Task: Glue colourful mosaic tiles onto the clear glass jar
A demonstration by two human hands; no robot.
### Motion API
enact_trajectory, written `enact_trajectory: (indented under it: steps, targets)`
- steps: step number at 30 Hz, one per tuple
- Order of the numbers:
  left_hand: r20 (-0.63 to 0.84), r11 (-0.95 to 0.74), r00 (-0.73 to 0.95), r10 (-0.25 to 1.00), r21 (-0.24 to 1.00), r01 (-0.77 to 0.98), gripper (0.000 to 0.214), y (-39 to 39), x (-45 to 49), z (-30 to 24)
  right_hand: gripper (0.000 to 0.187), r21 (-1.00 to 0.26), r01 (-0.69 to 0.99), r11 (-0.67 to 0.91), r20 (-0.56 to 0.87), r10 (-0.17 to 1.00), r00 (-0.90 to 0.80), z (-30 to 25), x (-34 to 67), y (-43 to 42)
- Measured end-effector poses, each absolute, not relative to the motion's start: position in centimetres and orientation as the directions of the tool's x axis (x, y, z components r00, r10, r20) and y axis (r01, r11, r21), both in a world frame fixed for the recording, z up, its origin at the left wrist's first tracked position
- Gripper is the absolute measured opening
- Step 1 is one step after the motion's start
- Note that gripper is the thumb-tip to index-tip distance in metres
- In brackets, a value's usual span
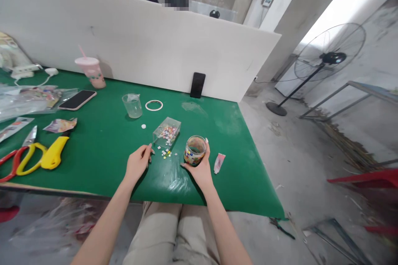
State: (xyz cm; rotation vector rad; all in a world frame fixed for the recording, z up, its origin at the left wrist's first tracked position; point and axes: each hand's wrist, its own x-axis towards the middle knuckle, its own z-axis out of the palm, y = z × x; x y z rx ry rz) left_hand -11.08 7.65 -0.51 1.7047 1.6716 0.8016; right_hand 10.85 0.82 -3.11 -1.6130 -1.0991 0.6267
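My right hand (202, 169) is wrapped round a glass jar (193, 156) covered in colourful mosaic pieces, which stands on the green table. My left hand (139, 161) rests near the table surface with its fingers drawn together; whether a small piece is between them I cannot make out. Just beyond it a clear plastic box (174, 126) lies on its side, holding colourful mosaic pieces (168, 132). Several loose pieces (167, 154) have spilled between the box and my hands. A small pink and white tube (219, 163) lies right of the jar.
A clear plastic cup (133, 107), a white ring (154, 105) and a small white cap (143, 126) sit behind the box. Scissors (27, 153), a yellow cutter (55, 154), a phone (77, 100) and a pink drink cup (92, 72) are left. A dark phone (198, 85) leans on the white partition (149, 45).
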Motion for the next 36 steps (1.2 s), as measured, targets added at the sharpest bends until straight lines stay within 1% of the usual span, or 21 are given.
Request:
enact_trajectory:
  steps: [2, 6, 8, 13, 15, 17, 22, 26, 28, 33, 36]
  targets:
    - [-0.002, -0.012, 0.022, 1.000, 0.776, 0.631, 0.040, 7.6, -11.1, -0.5, 0.116, -0.938, 0.344, -0.044, 0.121, 0.887, 0.445, -3.1, 10.8, 0.8]
    - [-0.010, -0.014, 0.033, 0.999, 0.772, 0.635, 0.040, 7.5, -11.1, -0.4, 0.107, -0.918, 0.395, -0.046, 0.159, 0.868, 0.470, -3.2, 10.6, 0.8]
    - [-0.013, -0.016, 0.042, 0.999, 0.769, 0.639, 0.040, 7.6, -11.1, -0.4, 0.106, -0.910, 0.413, -0.043, 0.175, 0.863, 0.475, -3.3, 10.7, 0.8]
    - [-0.012, -0.023, 0.049, 0.999, 0.753, 0.657, 0.039, 7.7, -11.2, -0.6, 0.121, -0.900, 0.435, -0.025, 0.205, 0.856, 0.474, -3.6, 10.6, 0.9]
    - [-0.015, -0.023, 0.052, 0.999, 0.753, 0.658, 0.039, 7.7, -11.2, -0.6, 0.123, -0.885, 0.465, -0.029, 0.221, 0.852, 0.474, -3.8, 10.5, 1.0]
    - [-0.017, -0.023, 0.054, 0.998, 0.755, 0.655, 0.039, 7.7, -11.2, -0.5, 0.120, -0.866, 0.499, -0.035, 0.242, 0.843, 0.480, -4.1, 10.4, 1.2]
    - [-0.020, -0.023, 0.060, 0.998, 0.768, 0.641, 0.039, 7.7, -11.2, -0.5, 0.104, -0.824, 0.565, -0.040, 0.291, 0.825, 0.484, -4.7, 10.5, 1.5]
    - [-0.015, -0.027, 0.061, 0.998, 0.770, 0.638, 0.039, 7.6, -11.1, -0.5, 0.101, -0.826, 0.562, -0.050, 0.289, 0.818, 0.498, -4.4, 10.4, 1.5]
    - [-0.012, -0.029, 0.060, 0.998, 0.769, 0.638, 0.039, 7.6, -11.1, -0.5, 0.104, -0.838, 0.544, -0.047, 0.275, 0.824, 0.495, -4.1, 10.4, 1.4]
    - [-0.004, -0.038, 0.063, 0.998, 0.769, 0.639, 0.038, 7.6, -11.2, -0.4, 0.126, -0.894, 0.447, -0.012, 0.234, 0.840, 0.490, -3.5, 10.2, 1.2]
    - [-0.005, -0.040, 0.069, 0.998, 0.771, 0.635, 0.038, 7.6, -11.2, -0.4, 0.126, -0.914, 0.405, 0.004, 0.231, 0.827, 0.513, -3.4, 10.2, 1.4]
